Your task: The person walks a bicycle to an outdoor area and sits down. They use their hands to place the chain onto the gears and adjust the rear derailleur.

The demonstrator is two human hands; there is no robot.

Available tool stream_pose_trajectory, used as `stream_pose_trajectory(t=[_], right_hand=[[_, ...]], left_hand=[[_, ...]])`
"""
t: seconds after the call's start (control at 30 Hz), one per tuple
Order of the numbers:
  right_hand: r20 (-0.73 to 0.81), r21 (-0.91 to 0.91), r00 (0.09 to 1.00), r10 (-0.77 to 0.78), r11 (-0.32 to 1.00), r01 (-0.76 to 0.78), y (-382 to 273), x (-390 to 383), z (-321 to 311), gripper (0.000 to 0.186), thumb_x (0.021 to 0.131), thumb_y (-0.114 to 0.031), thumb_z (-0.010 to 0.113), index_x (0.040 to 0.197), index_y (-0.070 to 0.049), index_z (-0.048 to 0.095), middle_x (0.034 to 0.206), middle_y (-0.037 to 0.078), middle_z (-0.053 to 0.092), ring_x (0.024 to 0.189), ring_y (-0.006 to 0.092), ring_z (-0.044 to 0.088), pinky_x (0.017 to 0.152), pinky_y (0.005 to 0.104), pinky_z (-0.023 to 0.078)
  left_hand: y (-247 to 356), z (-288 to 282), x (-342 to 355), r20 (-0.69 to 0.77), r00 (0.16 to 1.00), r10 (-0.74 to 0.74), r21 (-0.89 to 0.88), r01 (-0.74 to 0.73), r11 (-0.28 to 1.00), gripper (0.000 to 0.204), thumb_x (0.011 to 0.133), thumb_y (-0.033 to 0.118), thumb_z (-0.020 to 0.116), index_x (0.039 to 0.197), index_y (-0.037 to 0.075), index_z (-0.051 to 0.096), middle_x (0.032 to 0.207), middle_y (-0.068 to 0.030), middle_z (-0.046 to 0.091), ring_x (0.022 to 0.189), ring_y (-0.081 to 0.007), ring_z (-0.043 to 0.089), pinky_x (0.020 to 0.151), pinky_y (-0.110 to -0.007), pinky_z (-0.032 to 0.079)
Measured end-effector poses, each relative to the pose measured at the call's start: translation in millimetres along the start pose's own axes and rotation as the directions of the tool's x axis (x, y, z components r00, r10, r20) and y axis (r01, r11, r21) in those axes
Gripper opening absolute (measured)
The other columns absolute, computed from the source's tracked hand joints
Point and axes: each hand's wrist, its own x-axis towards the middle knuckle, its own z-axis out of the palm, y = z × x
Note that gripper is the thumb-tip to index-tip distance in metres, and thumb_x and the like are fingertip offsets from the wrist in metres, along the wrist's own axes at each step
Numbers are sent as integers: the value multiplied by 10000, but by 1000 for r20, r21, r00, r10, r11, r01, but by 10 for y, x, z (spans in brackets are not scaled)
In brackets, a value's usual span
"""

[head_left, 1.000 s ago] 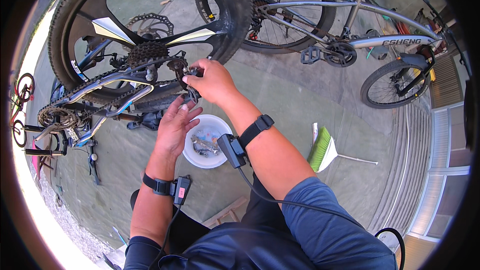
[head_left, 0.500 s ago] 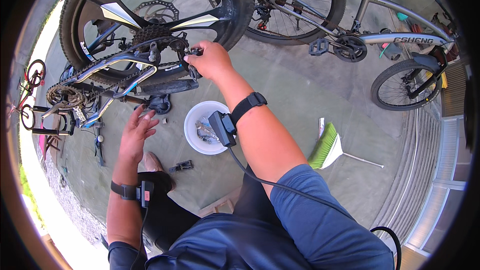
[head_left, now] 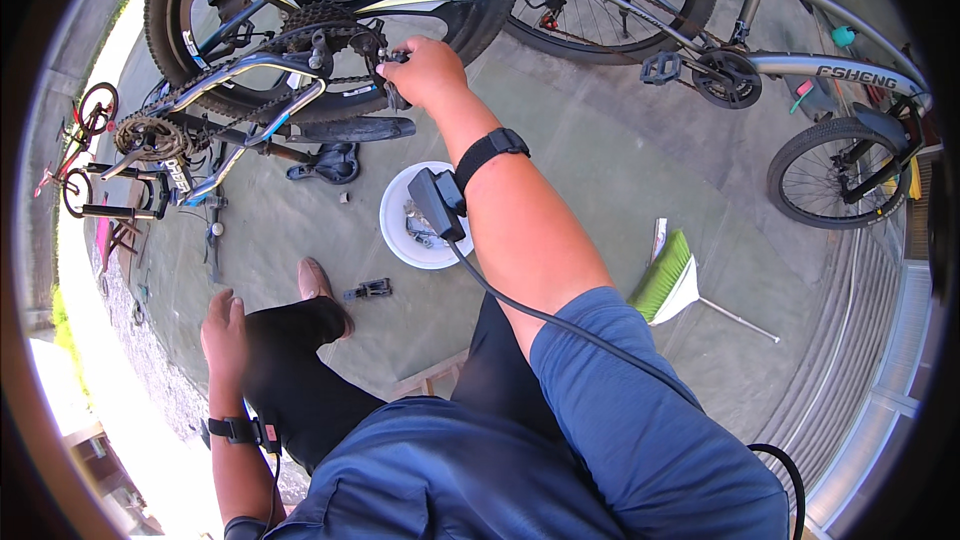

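Note:
My right hand (head_left: 428,72) is closed at the rear derailleur (head_left: 392,92) of a bicycle turned upside down, with its saddle (head_left: 333,163) down at the floor. Its thumb and fingers grip there; the palm side is hidden. Beside that hand are the rear cassette (head_left: 318,22) and the black spoked rear wheel (head_left: 478,10). Over by my left knee, my left hand (head_left: 224,333) is raised with fingers stretched out, holding nothing. The chain runs from the cassette toward the crankset (head_left: 152,138) at the left.
Under my right forearm stands a white bucket (head_left: 400,245) with small metal parts in it. A black pedal (head_left: 369,288) lies near my shoe. Right of me is a green broom (head_left: 662,280). A grey bicycle (head_left: 765,65) stands beyond, and a red one (head_left: 98,118) far left.
My left hand has drawn back from near the bicycle frame, down and left to beside my knee. My right hand stays at the derailleur. The view has shifted slightly.

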Motion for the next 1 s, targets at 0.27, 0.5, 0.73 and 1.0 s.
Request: stream_pose_trajectory(t=[0.27,0.5,0.73,1.0], right_hand=[[53,66,998,46,997,-50,-39,-13,-21,412,751,-302,771,1098,-91,707,1041,160,708,1003,317,665,867,388,530],[66,85,996,64,994,-70,-46,-10,-33,419,753,-295,771,1106,-82,700,1023,157,712,979,310,674,852,381,530],[67,56,996,54,997,-57,-58,-16,-40,428,755,-297,771,1122,-89,696,1025,156,712,976,307,675,849,380,529],[70,54,996,62,996,-66,-55,-18,-57,432,757,-303,766,1130,-98,697,1032,152,712,993,302,671,857,381,528]], left_hand=[[-269,10,18,-36,999,-29,-71,27,997,377,966,233,572,1249,-17,571,1039,-155,684,943,-201,650,850,-302,485],[-326,26,36,-60,998,-30,-108,24,994,368,965,216,580,1246,-21,572,992,-126,672,868,-159,625,798,-289,488],[-346,17,39,-72,997,-35,-69,30,997,381,958,231,587,1247,-16,572,984,-139,682,868,-183,644,797,-303,499],[-299,2,27,-87,996,-17,-48,13,999,385,951,246,587,1249,3,578,988,-151,692,889,-205,662,811,-314,506]])
